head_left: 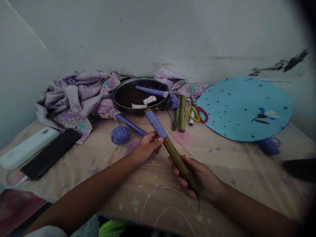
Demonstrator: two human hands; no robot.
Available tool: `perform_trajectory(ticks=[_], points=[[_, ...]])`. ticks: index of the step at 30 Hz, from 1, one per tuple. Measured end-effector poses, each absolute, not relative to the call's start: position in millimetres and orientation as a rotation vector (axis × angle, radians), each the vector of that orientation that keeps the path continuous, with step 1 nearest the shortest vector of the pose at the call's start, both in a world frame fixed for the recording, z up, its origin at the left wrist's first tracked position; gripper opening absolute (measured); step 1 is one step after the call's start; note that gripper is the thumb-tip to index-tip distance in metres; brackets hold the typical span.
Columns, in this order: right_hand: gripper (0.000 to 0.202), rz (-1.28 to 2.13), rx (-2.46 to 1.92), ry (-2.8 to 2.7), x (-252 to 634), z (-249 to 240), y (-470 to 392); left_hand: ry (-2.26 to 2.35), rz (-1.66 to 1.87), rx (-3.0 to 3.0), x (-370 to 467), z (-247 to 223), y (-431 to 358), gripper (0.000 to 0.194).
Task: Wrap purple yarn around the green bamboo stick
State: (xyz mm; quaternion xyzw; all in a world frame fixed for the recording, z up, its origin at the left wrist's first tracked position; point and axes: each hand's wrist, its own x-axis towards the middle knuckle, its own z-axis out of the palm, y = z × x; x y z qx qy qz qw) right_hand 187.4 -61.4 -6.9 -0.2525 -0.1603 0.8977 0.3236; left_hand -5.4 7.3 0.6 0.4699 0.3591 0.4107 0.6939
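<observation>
A green bamboo stick [175, 153] slants across the middle, its far end bound in purple yarn [157, 125]. My right hand [197, 172] wraps round the lower part of the stick. At the lower edge of the binding, my left hand [149, 144] is closed, thumb and fingers pinched against the stick's side; the strand between them is hardly visible. Behind that hand lies a purple-wrapped stick [132, 125] with a flowered cloth knob [106, 108]. A ball of purple yarn [120, 135] rests on the table left of it.
Behind stands a black pan [116, 102] holding dark crumbs and another purple-wrapped stick [150, 91]. To its right are bare green sticks [182, 113], scissors [198, 113] and a blue oval board [234, 112]. Flowered cloth [74, 95], a white device [29, 148] and a phone [51, 154] lie left.
</observation>
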Motion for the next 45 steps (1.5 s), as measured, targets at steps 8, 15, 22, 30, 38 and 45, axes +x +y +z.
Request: perform_trajectory(ticks=[8, 15, 22, 30, 38, 45], points=[[0.019, 2.192, -0.742, -0.553, 182, -3, -64, 0.785, 0.946, 1.076, -8, -3, 10, 0.037], [0.027, 2.384, -0.645, -0.333, 191, -10, -56, 0.793, 0.916, 1.034, -6, -3, 10, 0.040], [0.032, 2.417, -0.663, -0.351, 191, -13, -55, 0.812, 0.914, 1.013, -6, 0, 9, 0.039], [0.015, 2.255, -0.689, -0.427, 186, -2, -58, 0.809, 0.971, 1.013, -6, 3, 9, 0.037], [0.025, 2.387, -0.720, -0.304, 188, -9, -58, 0.782, 0.947, 1.034, -6, 2, 9, 0.035], [0.030, 2.365, -0.699, -0.372, 187, -8, -59, 0.831, 0.933, 1.046, -4, 3, 8, 0.038]])
